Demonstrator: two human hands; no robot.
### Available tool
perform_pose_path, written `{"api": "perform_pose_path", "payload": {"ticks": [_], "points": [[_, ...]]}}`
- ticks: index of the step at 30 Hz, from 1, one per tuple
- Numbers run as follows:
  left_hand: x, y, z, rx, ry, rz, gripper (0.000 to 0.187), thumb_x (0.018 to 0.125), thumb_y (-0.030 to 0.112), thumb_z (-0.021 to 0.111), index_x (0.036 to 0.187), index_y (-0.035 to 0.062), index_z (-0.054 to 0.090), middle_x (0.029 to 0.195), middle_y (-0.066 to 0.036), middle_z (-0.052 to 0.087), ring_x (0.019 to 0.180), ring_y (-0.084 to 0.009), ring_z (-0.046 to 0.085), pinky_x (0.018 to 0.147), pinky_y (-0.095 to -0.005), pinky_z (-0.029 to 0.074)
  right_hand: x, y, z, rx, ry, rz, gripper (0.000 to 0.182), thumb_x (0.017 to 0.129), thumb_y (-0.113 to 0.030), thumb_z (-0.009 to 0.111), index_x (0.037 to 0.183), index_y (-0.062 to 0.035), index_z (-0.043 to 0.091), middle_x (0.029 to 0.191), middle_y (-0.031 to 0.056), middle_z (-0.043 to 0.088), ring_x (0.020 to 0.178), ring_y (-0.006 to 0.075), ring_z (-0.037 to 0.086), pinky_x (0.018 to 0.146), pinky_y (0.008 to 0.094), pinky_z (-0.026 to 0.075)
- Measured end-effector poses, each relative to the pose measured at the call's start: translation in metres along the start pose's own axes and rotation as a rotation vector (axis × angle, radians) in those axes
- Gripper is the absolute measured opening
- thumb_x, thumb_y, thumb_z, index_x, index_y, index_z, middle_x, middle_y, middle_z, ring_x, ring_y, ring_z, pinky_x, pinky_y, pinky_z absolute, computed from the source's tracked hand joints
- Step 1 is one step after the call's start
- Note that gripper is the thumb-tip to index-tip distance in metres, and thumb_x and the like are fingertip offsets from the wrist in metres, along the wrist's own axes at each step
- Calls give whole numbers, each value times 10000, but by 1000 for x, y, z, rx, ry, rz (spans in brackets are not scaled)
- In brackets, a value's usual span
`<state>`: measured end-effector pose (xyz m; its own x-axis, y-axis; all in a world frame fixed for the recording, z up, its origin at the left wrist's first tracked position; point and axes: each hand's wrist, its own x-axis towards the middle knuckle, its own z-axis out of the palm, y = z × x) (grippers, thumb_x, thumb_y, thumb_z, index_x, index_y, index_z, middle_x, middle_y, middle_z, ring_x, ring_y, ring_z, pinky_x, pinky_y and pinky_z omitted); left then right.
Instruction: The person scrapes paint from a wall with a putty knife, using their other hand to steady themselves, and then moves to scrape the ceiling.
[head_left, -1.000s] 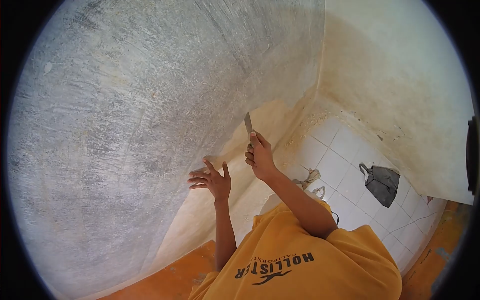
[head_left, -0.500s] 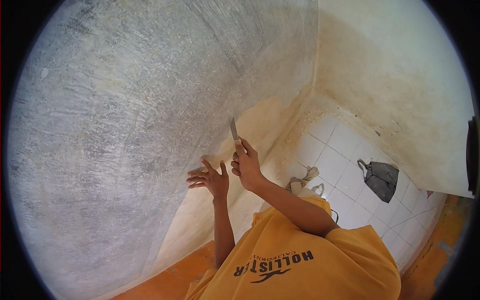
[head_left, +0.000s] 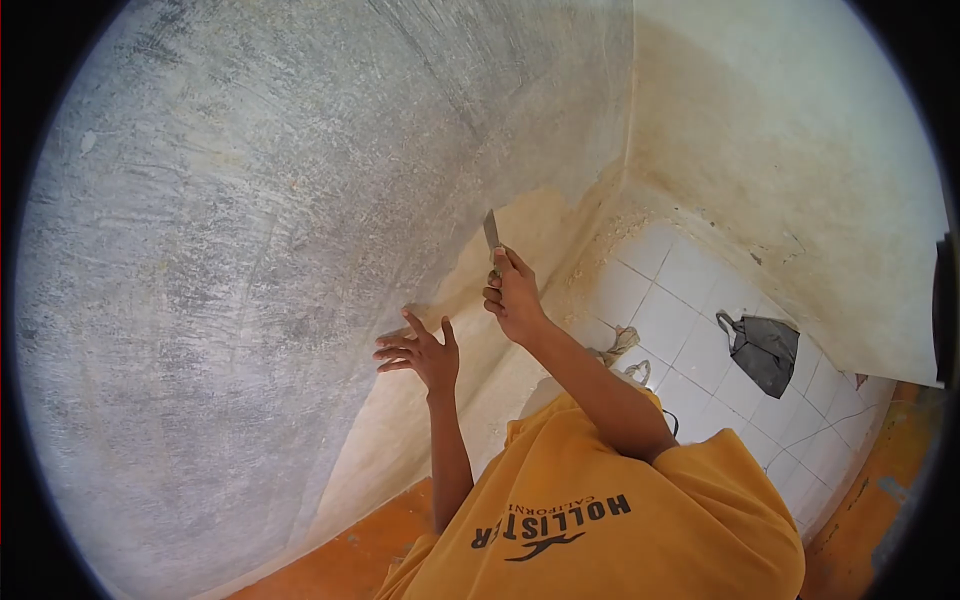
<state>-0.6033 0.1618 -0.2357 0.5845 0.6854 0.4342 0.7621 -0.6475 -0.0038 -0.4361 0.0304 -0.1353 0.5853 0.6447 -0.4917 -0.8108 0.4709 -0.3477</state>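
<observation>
My right hand (head_left: 515, 300) is clenched round the scraper (head_left: 491, 229), its blade at the edge of the wall's grey coating (head_left: 250, 250); my left hand (head_left: 428, 360) has an empty grip, fingers spread at the wall. My shirt (head_left: 610, 500) hides part of the tiled floor (head_left: 675, 325), where a dark bag (head_left: 766, 355) lies near the adjoining wall (head_left: 780, 130).

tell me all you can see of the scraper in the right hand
The scraper has a flat, narrow grey blade that looks like metal. Its handle is mostly hidden in the closed right hand. The blade points up and slightly left in the view, its end near where the grey wall surface meets a cream patch. Whether it touches the wall I cannot tell.
</observation>
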Motion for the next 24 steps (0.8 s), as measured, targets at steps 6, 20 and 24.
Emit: {"api": "perform_pose_path", "payload": {"ticks": [6, 20, 24], "points": [[0, -3, 6, 17, 16, -3, 915, 939, 618, 528, 1611, 188, 80, 1442, -529, -211, 1258, -784, -219, 870, -892, -94, -21, 16, 21, -18, 32, -2, 194, 1024, -340, 545, 1025, -148, 516, 690, -40, 381, 515, 61, 316, 437, 225, 249], [2, 0, 5, 44, 5, -16, 925, 939, 631, 512, 1611, 218, 28, 1409, -581, -138, 1242, -814, -170, 853, -905, -58, -5, 7, 1, -45, -10, -19, 177, 1028, -316, 557, 1049, -146, 514, 674, -49, 376, 482, 48, 275, 417, 226, 221], [2, 0, 6, 46, 38, 7, 934, 936, 629, 520, 1612, 216, 26, 1411, -573, -162, 1247, -807, -176, 850, -907, -59, -37, 20, 34, -30, 14, 49, 173, 1028, -304, 552, 1047, -136, 515, 682, -45, 386, 476, 48, 283, 415, 230, 224]]}}
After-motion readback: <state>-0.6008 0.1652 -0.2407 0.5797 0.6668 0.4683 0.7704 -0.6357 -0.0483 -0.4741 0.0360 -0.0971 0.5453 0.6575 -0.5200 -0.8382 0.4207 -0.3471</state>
